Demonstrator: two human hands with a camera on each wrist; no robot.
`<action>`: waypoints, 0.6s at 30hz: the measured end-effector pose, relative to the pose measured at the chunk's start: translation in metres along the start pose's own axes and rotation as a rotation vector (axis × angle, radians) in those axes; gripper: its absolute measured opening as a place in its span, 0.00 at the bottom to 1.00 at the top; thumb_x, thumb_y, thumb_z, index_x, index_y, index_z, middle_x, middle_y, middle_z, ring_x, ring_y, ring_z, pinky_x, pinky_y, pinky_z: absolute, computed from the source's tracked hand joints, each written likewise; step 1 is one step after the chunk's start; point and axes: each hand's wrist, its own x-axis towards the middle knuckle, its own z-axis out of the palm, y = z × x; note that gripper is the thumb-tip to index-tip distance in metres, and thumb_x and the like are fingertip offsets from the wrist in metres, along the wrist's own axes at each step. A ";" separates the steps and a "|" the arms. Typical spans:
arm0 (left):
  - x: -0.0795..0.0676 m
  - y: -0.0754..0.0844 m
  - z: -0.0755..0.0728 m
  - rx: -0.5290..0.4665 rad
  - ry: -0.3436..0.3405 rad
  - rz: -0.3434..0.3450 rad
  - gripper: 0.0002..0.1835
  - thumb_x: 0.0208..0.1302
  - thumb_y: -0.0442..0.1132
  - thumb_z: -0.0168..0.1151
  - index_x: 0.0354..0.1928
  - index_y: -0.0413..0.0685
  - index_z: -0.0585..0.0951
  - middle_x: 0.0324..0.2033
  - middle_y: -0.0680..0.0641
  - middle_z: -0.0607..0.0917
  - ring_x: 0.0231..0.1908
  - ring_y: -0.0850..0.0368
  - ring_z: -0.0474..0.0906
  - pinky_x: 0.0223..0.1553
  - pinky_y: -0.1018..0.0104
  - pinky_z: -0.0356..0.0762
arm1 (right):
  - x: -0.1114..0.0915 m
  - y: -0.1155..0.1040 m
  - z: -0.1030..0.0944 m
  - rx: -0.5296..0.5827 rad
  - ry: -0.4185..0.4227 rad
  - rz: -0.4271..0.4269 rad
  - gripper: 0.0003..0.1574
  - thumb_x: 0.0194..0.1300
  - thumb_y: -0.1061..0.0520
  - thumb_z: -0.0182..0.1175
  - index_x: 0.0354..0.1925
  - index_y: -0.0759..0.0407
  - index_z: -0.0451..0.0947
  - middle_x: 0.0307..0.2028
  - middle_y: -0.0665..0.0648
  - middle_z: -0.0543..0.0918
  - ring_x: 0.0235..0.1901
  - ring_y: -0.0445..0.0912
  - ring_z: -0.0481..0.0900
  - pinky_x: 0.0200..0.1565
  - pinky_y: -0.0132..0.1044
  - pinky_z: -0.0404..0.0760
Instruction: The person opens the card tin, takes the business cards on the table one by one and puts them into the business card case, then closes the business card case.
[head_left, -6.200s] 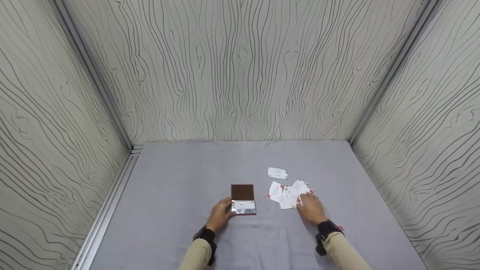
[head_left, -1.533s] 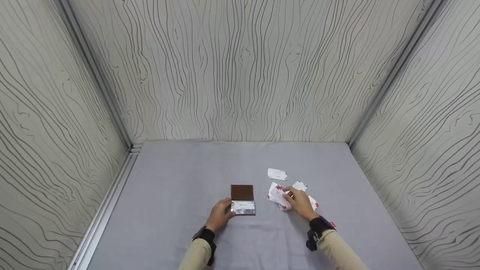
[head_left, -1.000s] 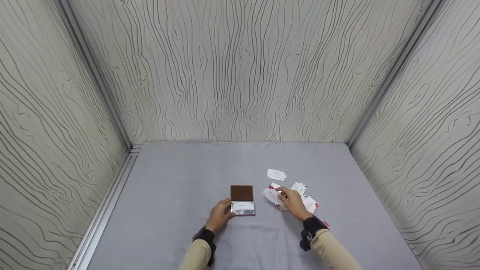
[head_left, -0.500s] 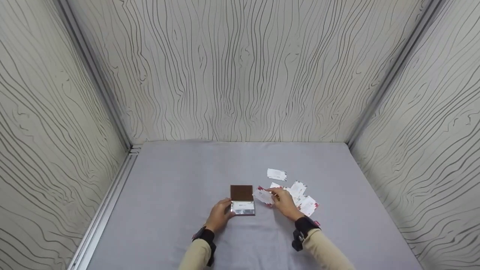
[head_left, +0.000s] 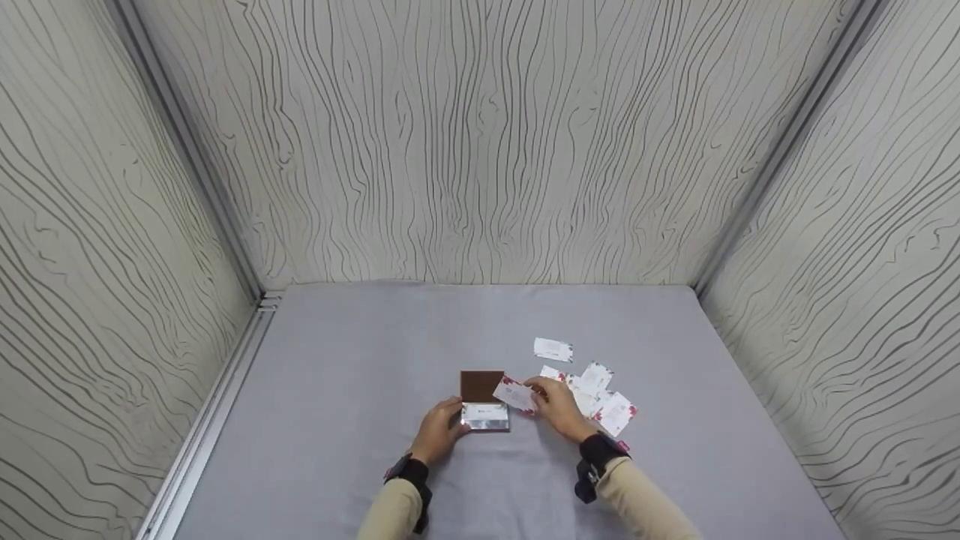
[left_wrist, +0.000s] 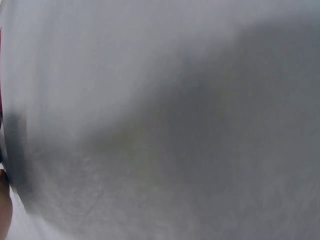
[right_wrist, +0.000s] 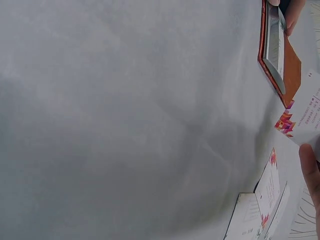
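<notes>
The right hand is pinching a white card between thumb and fingers, the digits closing nearly together on its three o'clock end only. From that grip the rest of the white card is reaching out towards ten o'clock, its long edges slanting from ten down to four, its corners showing a red pattern. Ahead of the pinch, its far end is overlapping the three o'clock edge of a brown flap in the head view; whether the two are touching I cannot tell

The left hand is gripping the open card case at its nine o'clock edge, the thumb lying at the seven o'clock corner and a finger higher up. The card case is lying at the left hand's two o'clock and the right hand's nine, its brown flap folding back towards twelve and its silvery lower half bearing a second card

On the grey cloth, a group of loose cards is spreading from twelve round to three o'clock of the right hand, some overlapping, one partly hiding behind the fingers. A single card is lying apart, farther off at twelve. Black straps are circling both wrists, and pale sleeves are entering from five and seven o'clock
</notes>
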 end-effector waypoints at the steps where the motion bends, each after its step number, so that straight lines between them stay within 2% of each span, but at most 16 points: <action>1: 0.000 0.000 0.000 -0.001 0.000 0.002 0.22 0.57 0.30 0.69 0.53 0.24 0.79 0.55 0.31 0.80 0.58 0.34 0.74 0.61 0.42 0.70 | 0.000 -0.001 0.001 0.009 -0.003 0.002 0.16 0.57 0.77 0.60 0.43 0.69 0.81 0.37 0.64 0.86 0.36 0.56 0.84 0.41 0.48 0.85; 8: -0.001 0.004 -0.005 -0.015 -0.009 0.030 0.22 0.57 0.30 0.69 0.52 0.23 0.78 0.54 0.28 0.79 0.58 0.31 0.73 0.60 0.40 0.70 | 0.005 -0.012 0.008 0.050 -0.036 0.006 0.14 0.59 0.76 0.59 0.44 0.68 0.80 0.38 0.62 0.86 0.37 0.53 0.84 0.40 0.46 0.85; 15: 0.001 0.006 -0.006 -0.047 -0.043 -0.049 0.23 0.60 0.32 0.67 0.55 0.25 0.78 0.57 0.30 0.77 0.61 0.33 0.72 0.63 0.41 0.67 | 0.012 -0.020 0.018 0.068 -0.048 -0.037 0.13 0.60 0.75 0.60 0.42 0.67 0.82 0.37 0.60 0.87 0.37 0.51 0.85 0.39 0.42 0.86; 18: 0.002 0.005 -0.004 -0.054 -0.047 -0.061 0.22 0.61 0.32 0.67 0.55 0.25 0.78 0.58 0.30 0.78 0.61 0.34 0.72 0.63 0.41 0.67 | 0.014 -0.025 0.022 0.068 -0.058 -0.045 0.13 0.60 0.74 0.61 0.42 0.65 0.83 0.38 0.59 0.87 0.38 0.50 0.85 0.40 0.42 0.85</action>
